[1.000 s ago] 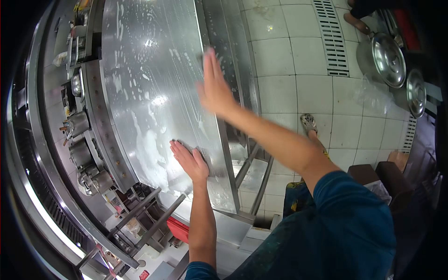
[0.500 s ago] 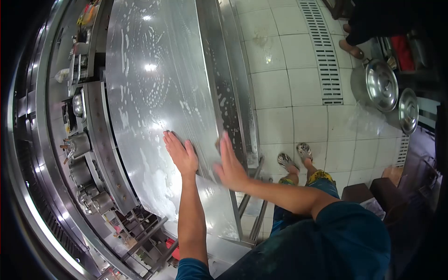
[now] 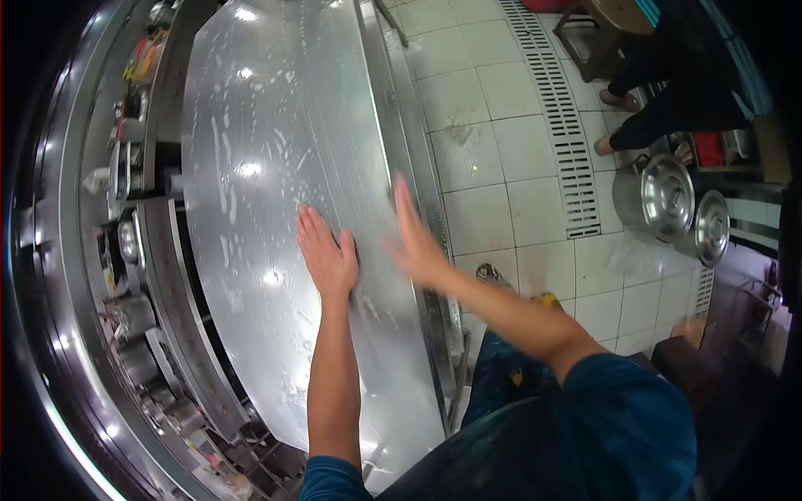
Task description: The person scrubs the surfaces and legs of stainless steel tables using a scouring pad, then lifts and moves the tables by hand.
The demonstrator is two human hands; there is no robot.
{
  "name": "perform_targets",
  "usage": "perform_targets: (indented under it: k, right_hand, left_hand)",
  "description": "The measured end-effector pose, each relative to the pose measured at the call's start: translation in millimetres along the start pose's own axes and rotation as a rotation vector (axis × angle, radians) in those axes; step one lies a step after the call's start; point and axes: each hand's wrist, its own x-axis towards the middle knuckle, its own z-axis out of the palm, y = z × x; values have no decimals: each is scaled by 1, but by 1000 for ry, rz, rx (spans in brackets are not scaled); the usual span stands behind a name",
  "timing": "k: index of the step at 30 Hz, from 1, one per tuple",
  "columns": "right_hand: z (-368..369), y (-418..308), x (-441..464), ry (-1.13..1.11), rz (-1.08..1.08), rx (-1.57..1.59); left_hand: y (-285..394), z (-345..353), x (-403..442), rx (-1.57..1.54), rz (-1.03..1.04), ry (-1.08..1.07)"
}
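My left hand lies flat on a wet stainless steel tabletop. Its fingers point away from me and the thumb sticks out to the side. My right hand is above the table's right edge, turned edge-on and smeared by motion. Its fingers look stretched out, and I see nothing held in it. Whether it touches the metal I cannot tell. White streaks and drops of suds cover the steel, mostly on the far and left parts.
Left of the table runs a metal counter with pots. To the right are a tiled floor, a slotted drain, two lidded pots, a stool and another person's legs.
The view has shifted over the table, and the thick foam near its close end shows less. My left hand stays flat on the steel; my right hand is still moving near the edge.
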Motion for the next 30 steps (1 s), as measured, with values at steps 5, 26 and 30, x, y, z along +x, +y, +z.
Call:
perform_targets:
  k: [5,26,30]
  right_hand:
    - [12,-34,-88,-103,132,49]
    - [-63,46,216,-117,13,104]
    - [-96,99,442,49,36,100]
  left_hand:
    - [11,7,79,-3,50,-36]
    - [38,28,264,-51,-16,-93]
    - [41,29,281,-62,1,-95]
